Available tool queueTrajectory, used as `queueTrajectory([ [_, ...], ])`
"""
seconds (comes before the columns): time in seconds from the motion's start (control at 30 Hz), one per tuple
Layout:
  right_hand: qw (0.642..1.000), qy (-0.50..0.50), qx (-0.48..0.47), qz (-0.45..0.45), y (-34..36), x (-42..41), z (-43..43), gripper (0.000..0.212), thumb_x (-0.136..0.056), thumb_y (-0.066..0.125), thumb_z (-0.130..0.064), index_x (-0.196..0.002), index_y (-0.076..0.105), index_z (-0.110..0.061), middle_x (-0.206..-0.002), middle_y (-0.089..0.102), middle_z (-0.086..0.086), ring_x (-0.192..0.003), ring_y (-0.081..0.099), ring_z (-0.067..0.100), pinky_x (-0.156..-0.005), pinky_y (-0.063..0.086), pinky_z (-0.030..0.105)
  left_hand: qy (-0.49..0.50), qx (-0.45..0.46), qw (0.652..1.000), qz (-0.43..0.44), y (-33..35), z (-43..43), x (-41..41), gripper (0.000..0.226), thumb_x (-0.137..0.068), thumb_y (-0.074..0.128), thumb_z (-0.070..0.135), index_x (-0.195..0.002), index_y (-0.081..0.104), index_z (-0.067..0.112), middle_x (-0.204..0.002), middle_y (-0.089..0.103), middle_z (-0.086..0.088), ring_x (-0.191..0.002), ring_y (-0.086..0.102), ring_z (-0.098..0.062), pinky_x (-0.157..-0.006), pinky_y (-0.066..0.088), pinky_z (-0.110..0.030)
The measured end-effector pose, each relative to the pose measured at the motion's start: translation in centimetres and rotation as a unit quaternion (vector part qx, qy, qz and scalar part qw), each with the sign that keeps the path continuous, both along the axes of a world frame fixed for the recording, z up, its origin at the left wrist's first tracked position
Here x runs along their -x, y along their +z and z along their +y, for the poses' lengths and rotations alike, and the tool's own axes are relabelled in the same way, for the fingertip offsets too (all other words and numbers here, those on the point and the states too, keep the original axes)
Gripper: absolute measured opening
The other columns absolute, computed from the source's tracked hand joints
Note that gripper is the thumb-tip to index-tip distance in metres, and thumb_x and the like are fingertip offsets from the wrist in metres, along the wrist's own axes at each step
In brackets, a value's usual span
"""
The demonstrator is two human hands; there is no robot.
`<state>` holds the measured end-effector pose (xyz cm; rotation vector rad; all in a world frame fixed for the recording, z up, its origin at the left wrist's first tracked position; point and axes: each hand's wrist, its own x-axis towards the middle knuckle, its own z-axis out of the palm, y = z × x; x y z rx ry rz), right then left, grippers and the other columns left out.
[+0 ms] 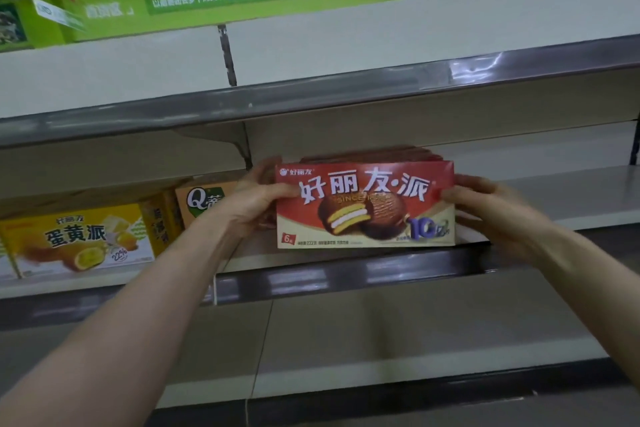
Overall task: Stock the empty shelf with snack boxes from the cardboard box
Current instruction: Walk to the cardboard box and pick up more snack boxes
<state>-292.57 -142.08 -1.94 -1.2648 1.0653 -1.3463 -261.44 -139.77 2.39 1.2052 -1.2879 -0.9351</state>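
L hand (256, 199) & R hand (485, 206) grip ends of red choco-pie snack box (365, 215), upright at shelf (561, 191) front.

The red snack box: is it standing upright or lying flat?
Upright: the red snack box shows its front, bottom edge at the shelf; left hand and right hand grip its ends.

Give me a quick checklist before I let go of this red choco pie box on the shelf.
1. Left grip and right grip hold the red choco pie box at its ends: ok.
2. Box upright, front facing out: ok.
3. Box bottom resting on the middle shelf: cannot tell.
4. In line with the row of red boxes behind it: ok.
5. Bare shelf space to its right for more: ok.
6. Clearance from the orange Q box on the left: cannot tell.
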Motion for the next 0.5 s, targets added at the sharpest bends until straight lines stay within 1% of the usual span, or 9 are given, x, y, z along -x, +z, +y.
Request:
queueTrajectory([
  [0.03,0.999,-0.008,0.015,0.040,0.4,-0.1,0.0,0.050,-0.082,0.070,-0.005,-0.127,0.051,-0.014,-0.109,0.067,0.007,-0.097,0.066,0.020,-0.084,0.051,0.033,-0.003,-0.005,1.000,-0.008,-0.4,-0.1,0.1,0.066,-0.081,0.070,0.000,-0.136,0.043,0.025,-0.124,0.063,-0.006,-0.090,0.067,-0.023,-0.063,0.056,-0.031],
  [0.1,0.990,-0.006,0.032,0.135,1.0,-0.5,0.0,0.059,-0.078,0.074,-0.003,-0.127,0.046,-0.019,-0.107,0.065,0.002,-0.095,0.064,0.016,-0.076,0.050,0.026,-0.010,-0.016,1.000,-0.015,-1.6,0.2,0.4,0.062,-0.081,0.071,0.000,-0.130,0.043,0.025,-0.121,0.064,-0.007,-0.094,0.067,-0.020,-0.070,0.057,-0.031],
  [0.17,0.979,0.021,0.021,0.203,0.9,-0.8,0.1,0.056,-0.075,0.077,-0.001,-0.118,0.047,-0.021,-0.103,0.065,0.001,-0.093,0.063,0.013,-0.069,0.047,0.021,-0.015,-0.042,0.999,-0.025,-2.7,0.2,0.7,0.060,-0.078,0.075,0.002,-0.124,0.044,0.024,-0.111,0.067,-0.004,-0.091,0.068,-0.018,-0.070,0.058,-0.032],
  [0.2,0.974,0.038,0.018,0.224,0.7,-1.0,0.0,0.051,-0.074,0.077,0.001,-0.112,0.050,-0.021,-0.100,0.065,0.000,-0.092,0.062,0.012,-0.067,0.046,0.019,-0.014,-0.054,0.997,-0.056,-3.2,0.1,0.9,0.059,-0.075,0.078,0.004,-0.122,0.047,0.022,-0.107,0.068,-0.002,-0.092,0.069,-0.017,-0.073,0.057,-0.032],
  [0.27,0.968,0.046,0.032,0.245,0.3,-1.0,-0.2,0.046,-0.075,0.076,0.004,-0.105,0.053,-0.023,-0.097,0.066,-0.002,-0.088,0.062,0.007,-0.065,0.044,0.015,-0.005,-0.061,0.991,-0.122,-3.9,-0.3,1.3,0.061,-0.070,0.083,0.008,-0.122,0.052,0.021,-0.106,0.070,0.000,-0.093,0.068,-0.014,-0.074,0.055,-0.029],
  [0.3,0.968,0.036,0.039,0.247,0.2,-0.9,-0.4,0.046,-0.075,0.076,0.004,-0.106,0.053,-0.022,-0.095,0.065,-0.003,-0.085,0.061,0.005,-0.065,0.044,0.015,0.002,-0.057,0.989,-0.134,-4.0,-0.5,1.6,0.060,-0.070,0.084,0.009,-0.121,0.054,0.021,-0.107,0.070,0.001,-0.093,0.068,-0.012,-0.072,0.054,-0.026],
  [0.37,0.967,0.006,0.045,0.251,0.4,-0.7,-0.8,0.050,-0.076,0.077,0.001,-0.114,0.051,-0.019,-0.093,0.063,-0.005,-0.083,0.059,0.006,-0.071,0.045,0.019,0.013,-0.047,0.989,-0.141,-4.1,-0.9,2.3,0.058,-0.071,0.084,0.010,-0.119,0.055,0.021,-0.108,0.069,0.001,-0.092,0.067,-0.011,-0.070,0.053,-0.023],
  [0.43,0.965,-0.024,0.046,0.257,0.3,-0.7,-1.5,0.056,-0.076,0.077,-0.001,-0.121,0.049,-0.016,-0.097,0.061,-0.002,-0.090,0.059,0.014,-0.082,0.045,0.027,0.031,-0.036,0.989,-0.143,-4.0,-1.3,3.0,0.065,-0.070,0.085,0.010,-0.125,0.051,0.019,-0.110,0.066,0.002,-0.095,0.065,-0.012,-0.072,0.053,-0.023],
  [0.5,0.962,-0.036,0.061,0.263,0.2,-1.1,-1.9,0.056,-0.075,0.077,0.000,-0.120,0.047,-0.016,-0.094,0.060,-0.003,-0.092,0.058,0.015,-0.084,0.044,0.030,0.050,-0.029,0.988,-0.144,-3.7,-1.8,3.5,0.069,-0.071,0.084,0.009,-0.127,0.046,0.020,-0.109,0.062,0.004,-0.097,0.062,-0.014,-0.074,0.051,-0.024],
])
